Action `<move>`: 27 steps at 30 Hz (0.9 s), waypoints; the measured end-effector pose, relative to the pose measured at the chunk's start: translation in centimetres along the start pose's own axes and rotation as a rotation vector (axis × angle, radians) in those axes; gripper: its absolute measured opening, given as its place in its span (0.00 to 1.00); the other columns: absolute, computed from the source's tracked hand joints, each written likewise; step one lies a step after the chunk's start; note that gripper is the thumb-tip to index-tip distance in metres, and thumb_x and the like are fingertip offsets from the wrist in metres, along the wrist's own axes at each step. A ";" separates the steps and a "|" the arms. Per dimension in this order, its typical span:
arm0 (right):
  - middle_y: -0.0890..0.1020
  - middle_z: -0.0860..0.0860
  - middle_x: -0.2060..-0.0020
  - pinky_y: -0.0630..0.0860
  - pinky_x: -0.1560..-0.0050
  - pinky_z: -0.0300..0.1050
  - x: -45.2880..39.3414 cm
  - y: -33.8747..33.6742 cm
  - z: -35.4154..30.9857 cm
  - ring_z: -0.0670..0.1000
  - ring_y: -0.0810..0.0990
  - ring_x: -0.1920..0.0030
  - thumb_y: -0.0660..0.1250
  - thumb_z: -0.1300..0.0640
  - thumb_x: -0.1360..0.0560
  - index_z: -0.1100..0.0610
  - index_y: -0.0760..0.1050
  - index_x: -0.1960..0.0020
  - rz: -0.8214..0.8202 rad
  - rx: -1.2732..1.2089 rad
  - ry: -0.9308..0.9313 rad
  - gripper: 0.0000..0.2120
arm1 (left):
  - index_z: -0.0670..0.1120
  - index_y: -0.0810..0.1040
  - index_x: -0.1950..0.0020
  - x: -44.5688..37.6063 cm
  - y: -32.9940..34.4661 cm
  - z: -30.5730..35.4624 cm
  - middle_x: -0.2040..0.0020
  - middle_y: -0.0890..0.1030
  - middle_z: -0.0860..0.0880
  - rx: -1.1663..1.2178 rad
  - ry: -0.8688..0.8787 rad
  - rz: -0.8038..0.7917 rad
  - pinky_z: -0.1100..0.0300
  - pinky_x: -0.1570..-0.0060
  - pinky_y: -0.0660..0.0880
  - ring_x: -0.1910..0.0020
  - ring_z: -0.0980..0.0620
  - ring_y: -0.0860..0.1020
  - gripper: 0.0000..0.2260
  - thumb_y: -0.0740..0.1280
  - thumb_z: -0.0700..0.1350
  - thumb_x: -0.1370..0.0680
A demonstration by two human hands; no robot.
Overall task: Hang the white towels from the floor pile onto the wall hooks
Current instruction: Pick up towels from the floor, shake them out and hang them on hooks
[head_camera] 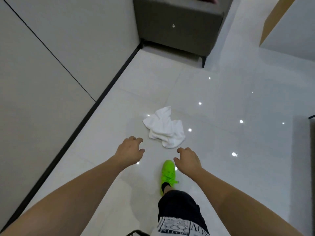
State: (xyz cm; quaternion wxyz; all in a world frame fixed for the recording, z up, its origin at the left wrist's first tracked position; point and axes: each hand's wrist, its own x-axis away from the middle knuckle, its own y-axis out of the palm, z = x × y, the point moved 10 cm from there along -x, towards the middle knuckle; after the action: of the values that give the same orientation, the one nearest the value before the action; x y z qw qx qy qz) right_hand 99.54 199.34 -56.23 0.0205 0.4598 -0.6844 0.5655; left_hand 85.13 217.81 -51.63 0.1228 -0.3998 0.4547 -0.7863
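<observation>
— Worn on the foot? 
— Bright green shoe (167, 173) with green laces and a short black sock, lower middle of the frame.
— And on the leg? 
— Black shorts (179, 206) with a white printed patch and dark letters. Bare arms, no sleeves.

Glossy white tile floor (230, 103), grey upholstered furniture (179, 26) ahead, neon-green shoe (167, 174)

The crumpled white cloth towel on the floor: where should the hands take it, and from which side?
Probably the bunched near edge of the crumpled white cloth towel, from above: raised folds there give the left hand and right hand something to pinch.
</observation>
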 end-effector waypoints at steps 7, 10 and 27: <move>0.76 0.57 0.44 0.75 0.46 0.49 -11.4 0.4 1.3 0.58 0.76 0.43 0.63 0.51 0.24 0.56 0.74 0.36 -0.157 0.014 0.069 0.18 | 0.48 0.71 0.31 -11.3 0.8 -0.6 0.36 0.74 0.44 0.113 -0.105 -0.088 0.54 0.42 0.71 0.39 0.44 0.73 0.20 0.64 0.51 0.21; 0.76 0.58 0.47 0.75 0.48 0.49 -16.4 3.2 2.0 0.59 0.77 0.45 0.63 0.52 0.24 0.57 0.74 0.37 -0.234 0.005 0.082 0.18 | 0.47 0.71 0.31 -15.6 4.3 -1.1 0.36 0.73 0.44 0.150 -0.133 -0.165 0.56 0.41 0.69 0.39 0.45 0.73 0.20 0.64 0.51 0.21; 0.68 0.56 0.37 0.69 0.57 0.48 -46.2 35.1 11.3 0.59 0.76 0.48 0.63 0.58 0.26 0.55 0.77 0.45 -0.376 0.347 -0.049 0.11 | 0.48 0.71 0.31 -47.0 36.4 -12.7 0.34 0.72 0.44 -0.017 -0.009 -0.464 0.56 0.40 0.67 0.37 0.44 0.73 0.20 0.63 0.52 0.21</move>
State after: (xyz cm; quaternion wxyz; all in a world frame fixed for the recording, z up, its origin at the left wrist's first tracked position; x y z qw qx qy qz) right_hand 108.80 216.20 -112.13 0.0296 0.5891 -0.4798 0.6495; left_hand 100.06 231.61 -108.92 -0.0623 -0.4982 0.3567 -0.7879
